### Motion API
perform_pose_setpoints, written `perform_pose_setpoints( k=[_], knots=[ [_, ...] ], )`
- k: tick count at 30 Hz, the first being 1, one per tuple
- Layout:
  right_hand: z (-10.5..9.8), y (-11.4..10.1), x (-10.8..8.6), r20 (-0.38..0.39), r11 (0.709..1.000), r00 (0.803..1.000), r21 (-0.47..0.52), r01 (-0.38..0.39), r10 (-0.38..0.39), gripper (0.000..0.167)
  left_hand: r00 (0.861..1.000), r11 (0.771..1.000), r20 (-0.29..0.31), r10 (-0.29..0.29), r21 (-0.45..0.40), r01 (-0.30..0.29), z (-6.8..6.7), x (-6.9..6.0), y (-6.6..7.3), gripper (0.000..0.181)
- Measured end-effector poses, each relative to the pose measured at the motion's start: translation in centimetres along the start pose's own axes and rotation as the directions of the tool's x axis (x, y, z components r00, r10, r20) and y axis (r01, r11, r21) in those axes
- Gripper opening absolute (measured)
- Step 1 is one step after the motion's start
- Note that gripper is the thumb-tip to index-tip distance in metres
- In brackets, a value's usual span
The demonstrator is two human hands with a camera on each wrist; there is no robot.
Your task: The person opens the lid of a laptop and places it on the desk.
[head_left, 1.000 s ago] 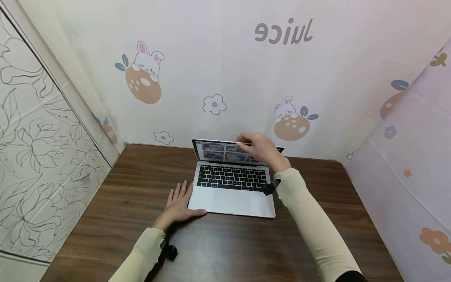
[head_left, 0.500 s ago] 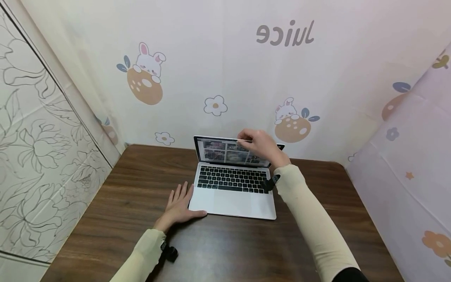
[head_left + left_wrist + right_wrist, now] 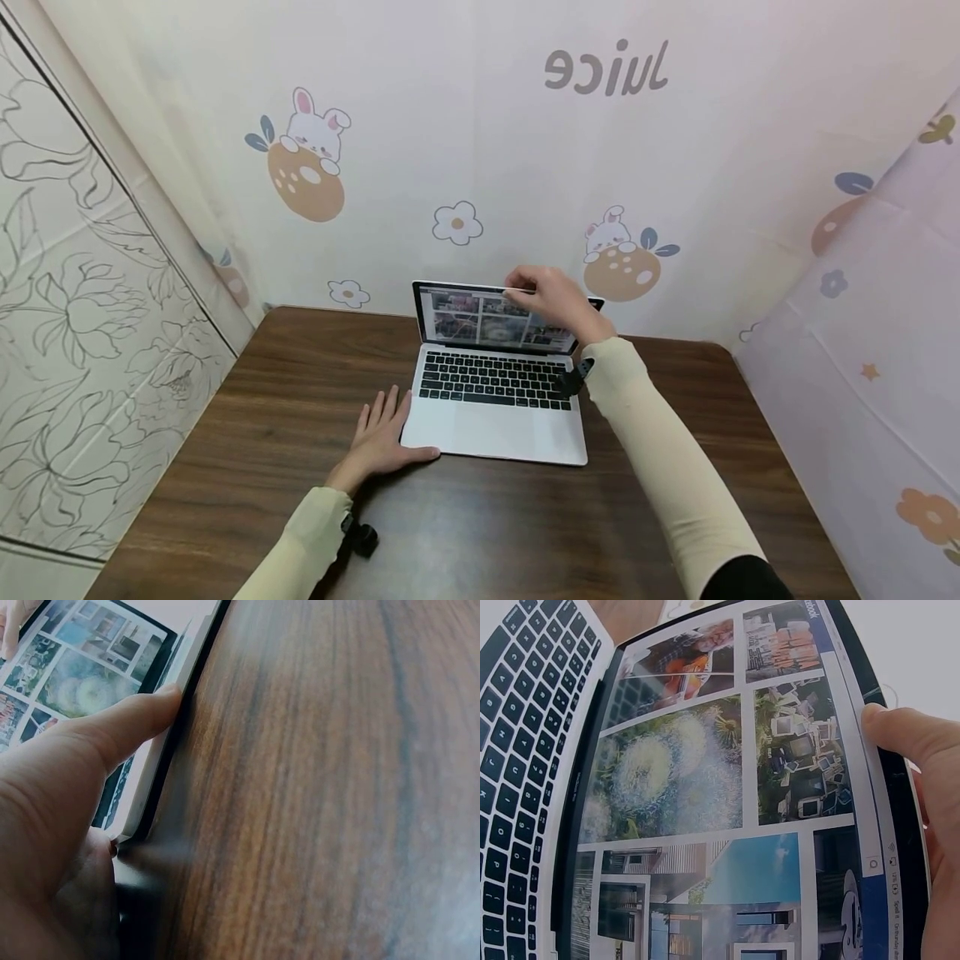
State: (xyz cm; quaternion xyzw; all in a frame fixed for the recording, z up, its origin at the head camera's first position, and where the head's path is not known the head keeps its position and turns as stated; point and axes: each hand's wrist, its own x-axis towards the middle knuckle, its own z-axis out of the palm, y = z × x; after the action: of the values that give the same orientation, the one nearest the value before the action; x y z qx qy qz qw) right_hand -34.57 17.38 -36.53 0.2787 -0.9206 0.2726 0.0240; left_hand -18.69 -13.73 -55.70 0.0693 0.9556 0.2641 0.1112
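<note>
A silver laptop [image 3: 491, 433] with black keys stands on the table, its lid raised and its lit screen [image 3: 480, 321] showing a grid of pictures. At the top edge of the lid, right of its middle, my right hand [image 3: 555, 298] grips the rim. In the right wrist view the thumb [image 3: 911, 731] lies on the screen side, with the other fingers behind the lid, mostly hidden. My left hand [image 3: 381, 437] rests around the base's front left corner, fingers straight and spread beside it. Its thumb [image 3: 142, 724] touches the front edge of the base.
The dark brown wooden table [image 3: 480, 533] extends in front of the laptop and to both sides. Behind it hangs a pale curtain [image 3: 465, 125] with rabbit and flower prints, close to the lid. Floral panels [image 3: 97, 333] stand along the left.
The lid has tilted further up and open, showing more of the screen. My right hand has risen slightly with it. The left hand and the base have stayed in place.
</note>
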Motion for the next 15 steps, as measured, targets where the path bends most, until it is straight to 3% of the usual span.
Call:
perform_pose_setpoints(
  k=[15],
  knots=[
    [-0.4,0.3,1.2,0.009,0.998,0.998,0.035,-0.06,0.06,0.021,1.0,1.0,0.014,-0.004,0.003,0.004,-0.1,0.1,-0.1,0.128]
  ],
)
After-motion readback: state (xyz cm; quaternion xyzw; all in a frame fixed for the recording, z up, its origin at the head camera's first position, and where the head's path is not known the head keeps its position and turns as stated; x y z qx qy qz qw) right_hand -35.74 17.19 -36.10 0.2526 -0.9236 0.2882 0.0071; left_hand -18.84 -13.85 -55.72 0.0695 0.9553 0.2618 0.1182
